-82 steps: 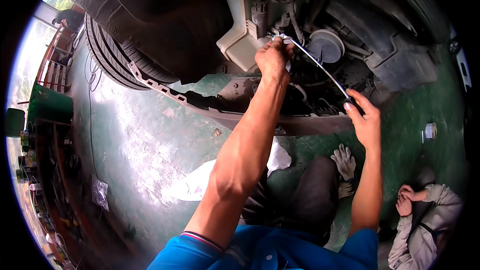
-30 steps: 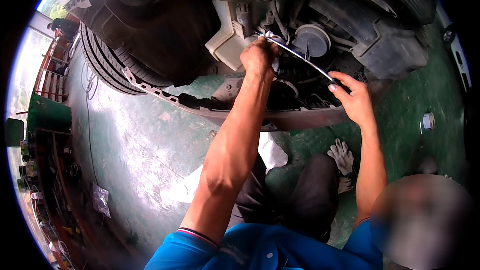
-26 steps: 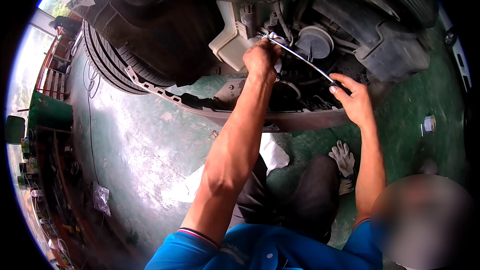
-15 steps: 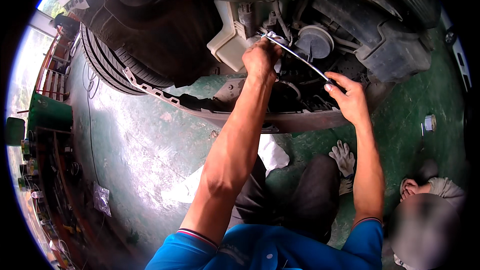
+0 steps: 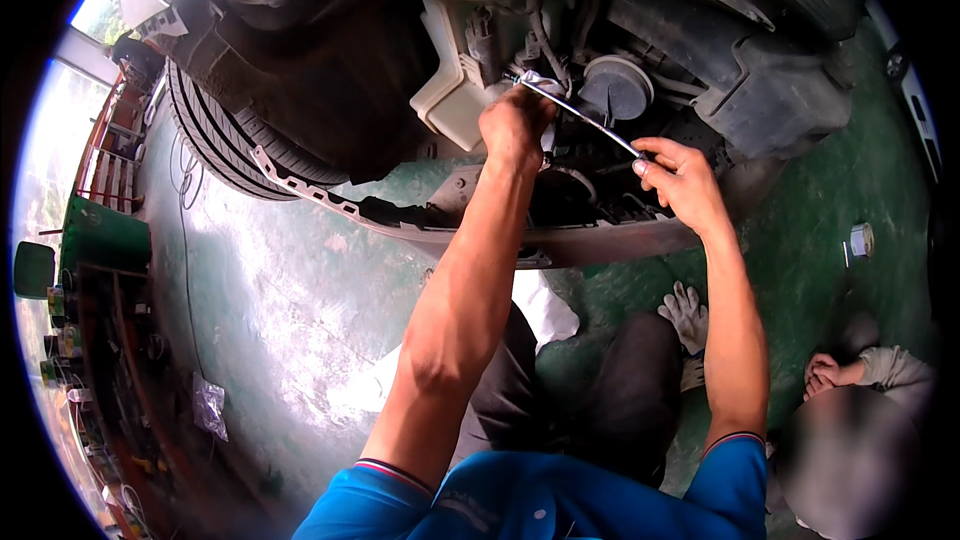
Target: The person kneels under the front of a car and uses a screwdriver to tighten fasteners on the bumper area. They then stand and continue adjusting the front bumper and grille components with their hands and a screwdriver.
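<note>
I am looking into the underside of a raised car's front end. A long shiny metal wrench [image 5: 578, 114] runs from the engine parts down to the right. My left hand [image 5: 512, 126] is closed around the wrench's head end, pressed against the parts beside a whitish plastic tank [image 5: 450, 90]. My right hand [image 5: 678, 178] grips the far end of the handle, just above the loose bumper edge [image 5: 600, 238]. A round black cap [image 5: 616, 88] sits right behind the wrench.
A car tyre [image 5: 215, 135] stands at the left on the green floor [image 5: 280, 290]. A white cloth [image 5: 545, 305] and a grey work glove [image 5: 688, 312] lie by my knees. Another person crouches at the lower right [image 5: 860, 420]. A small round tin [image 5: 860, 238] lies at the right.
My right hand has swung the wrench handle slightly up and left over the last seconds. My left hand stays at the wrench head. The person at the lower right has shifted a little.
</note>
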A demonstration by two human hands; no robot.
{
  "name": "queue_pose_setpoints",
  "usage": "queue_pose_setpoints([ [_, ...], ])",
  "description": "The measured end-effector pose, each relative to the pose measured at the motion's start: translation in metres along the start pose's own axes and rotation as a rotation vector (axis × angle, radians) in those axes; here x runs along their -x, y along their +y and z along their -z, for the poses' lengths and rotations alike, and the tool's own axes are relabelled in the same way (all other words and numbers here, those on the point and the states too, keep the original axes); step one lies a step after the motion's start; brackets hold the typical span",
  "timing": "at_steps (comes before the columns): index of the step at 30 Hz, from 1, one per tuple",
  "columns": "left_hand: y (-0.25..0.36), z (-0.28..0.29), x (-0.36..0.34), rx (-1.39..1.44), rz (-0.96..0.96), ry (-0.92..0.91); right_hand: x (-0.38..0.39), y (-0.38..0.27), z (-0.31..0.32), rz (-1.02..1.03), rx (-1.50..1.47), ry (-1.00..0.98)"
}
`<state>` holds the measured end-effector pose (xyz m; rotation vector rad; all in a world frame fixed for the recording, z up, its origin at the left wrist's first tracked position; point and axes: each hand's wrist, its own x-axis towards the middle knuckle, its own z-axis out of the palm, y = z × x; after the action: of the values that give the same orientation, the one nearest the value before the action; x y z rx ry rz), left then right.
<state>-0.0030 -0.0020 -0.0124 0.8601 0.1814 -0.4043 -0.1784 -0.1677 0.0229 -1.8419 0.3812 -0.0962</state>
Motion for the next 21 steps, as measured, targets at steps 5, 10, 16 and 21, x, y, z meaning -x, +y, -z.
queue_pose_setpoints([
  [5,0.003,-0.01,0.003,0.034,0.017,0.093,0.005,-0.002,0.002,0.012,0.033,0.005],
  [10,0.003,-0.013,0.003,0.105,-0.01,0.124,0.016,-0.008,-0.003,0.0,0.029,0.022],
  [16,-0.001,-0.013,-0.003,0.123,0.006,0.118,0.025,-0.004,-0.001,-0.001,-0.014,0.035],
  [21,-0.006,-0.011,-0.005,0.116,0.006,0.12,0.041,0.005,0.015,0.022,0.014,0.09],
])
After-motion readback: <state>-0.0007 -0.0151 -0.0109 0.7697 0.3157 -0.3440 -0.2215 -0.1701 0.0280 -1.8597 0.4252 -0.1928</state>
